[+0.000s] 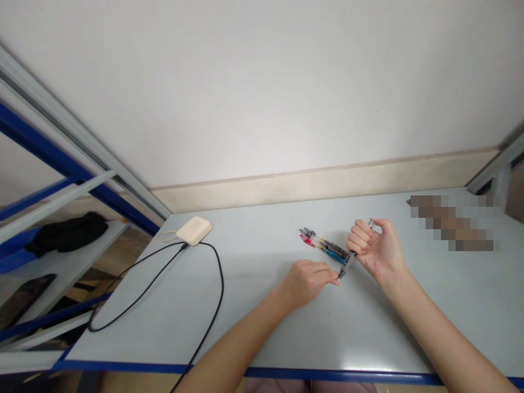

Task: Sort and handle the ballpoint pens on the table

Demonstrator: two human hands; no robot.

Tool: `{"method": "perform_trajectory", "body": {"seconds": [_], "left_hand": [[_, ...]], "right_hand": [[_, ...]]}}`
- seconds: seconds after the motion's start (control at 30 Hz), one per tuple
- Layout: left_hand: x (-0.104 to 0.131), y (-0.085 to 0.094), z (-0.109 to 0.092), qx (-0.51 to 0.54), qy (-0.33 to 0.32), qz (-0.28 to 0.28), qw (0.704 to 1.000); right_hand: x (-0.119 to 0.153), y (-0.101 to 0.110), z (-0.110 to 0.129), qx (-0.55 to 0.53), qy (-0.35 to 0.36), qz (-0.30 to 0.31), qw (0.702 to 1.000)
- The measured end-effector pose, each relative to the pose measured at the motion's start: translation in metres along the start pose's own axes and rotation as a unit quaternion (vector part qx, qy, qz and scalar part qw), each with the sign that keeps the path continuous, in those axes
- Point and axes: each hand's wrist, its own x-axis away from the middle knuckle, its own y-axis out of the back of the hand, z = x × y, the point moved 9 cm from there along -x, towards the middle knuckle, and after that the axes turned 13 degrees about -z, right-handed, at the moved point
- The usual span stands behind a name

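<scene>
My right hand (pixel 374 245) is wrapped around a grey pen (pixel 347 264), with the thumb up by its clear top end. The pen slants down to the left, its dark tip lowest. My left hand (pixel 309 281) meets that tip, thumb and forefinger pinched together on it; the other fingers are curled in. Just behind the two hands, several pens (pixel 323 244) lie side by side on the light grey tabletop (pixel 262 327), some with clear barrels, one with a red cap and one with a blue part. The right fingers cover the middle of the held pen.
A cream power bank (pixel 195 230) with a black cable (pixel 221 284) plugged in lies at the left; the cable loops over the front edge. A blurred-out patch (pixel 454 224) covers something at the right. A blue and grey frame (pixel 82 174) with shelves stands at the left, a wall behind.
</scene>
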Motion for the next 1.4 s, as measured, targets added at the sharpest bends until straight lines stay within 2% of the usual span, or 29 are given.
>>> {"method": "perform_trajectory", "body": {"seconds": [0.1, 0.2, 0.37, 0.47, 0.6, 0.67, 0.73, 0.83, 0.87, 0.93, 1.0, 1.17, 1.3, 1.4], "left_hand": [[0.001, -0.003, 0.000, -0.003, 0.008, 0.016, 1.000], [0.000, -0.001, -0.001, 0.009, 0.009, 0.004, 1.000], [0.000, 0.001, -0.002, 0.023, 0.010, -0.011, 1.000], [0.000, 0.003, -0.003, 0.018, 0.004, -0.026, 0.999], [0.003, -0.003, -0.002, 0.003, -0.010, -0.010, 1.000], [0.003, -0.004, 0.004, -0.005, -0.002, -0.013, 1.000], [0.003, -0.003, 0.013, -0.016, 0.018, -0.026, 0.999], [0.003, 0.001, 0.026, -0.033, 0.047, -0.041, 0.998], [0.003, 0.002, 0.029, -0.037, 0.055, -0.043, 0.997], [0.004, 0.003, 0.031, -0.042, 0.062, -0.038, 0.996], [0.004, 0.003, 0.031, -0.041, 0.062, -0.026, 0.997], [0.004, -0.003, 0.026, -0.043, 0.047, 0.003, 0.998], [0.005, -0.005, 0.024, -0.046, 0.038, 0.015, 0.998], [0.005, -0.003, 0.028, -0.041, 0.057, 0.010, 0.997]], "right_hand": [[-0.001, 0.001, -0.006, -0.002, -0.014, -0.005, 1.000], [-0.002, 0.001, -0.010, 0.007, -0.036, -0.004, 0.999], [0.002, -0.003, -0.001, 0.018, -0.013, 0.009, 1.000], [0.002, -0.004, -0.007, 0.032, -0.017, -0.003, 0.999], [0.008, -0.008, -0.009, 0.082, -0.008, -0.008, 0.997], [0.012, -0.011, 0.011, 0.108, 0.051, -0.002, 0.993], [0.016, -0.012, 0.047, 0.123, 0.168, 0.004, 0.978], [0.022, -0.008, 0.100, 0.130, 0.381, 0.008, 0.916], [0.017, -0.004, 0.105, 0.148, 0.399, -0.007, 0.905], [0.002, 0.004, 0.101, 0.191, 0.381, -0.023, 0.904], [-0.006, 0.005, 0.091, 0.200, 0.358, -0.006, 0.912], [-0.010, 0.012, 0.078, 0.176, 0.311, -0.016, 0.934], [-0.012, 0.013, 0.078, 0.172, 0.326, -0.011, 0.929], [-0.009, 0.007, 0.078, 0.180, 0.320, 0.003, 0.930]]}}
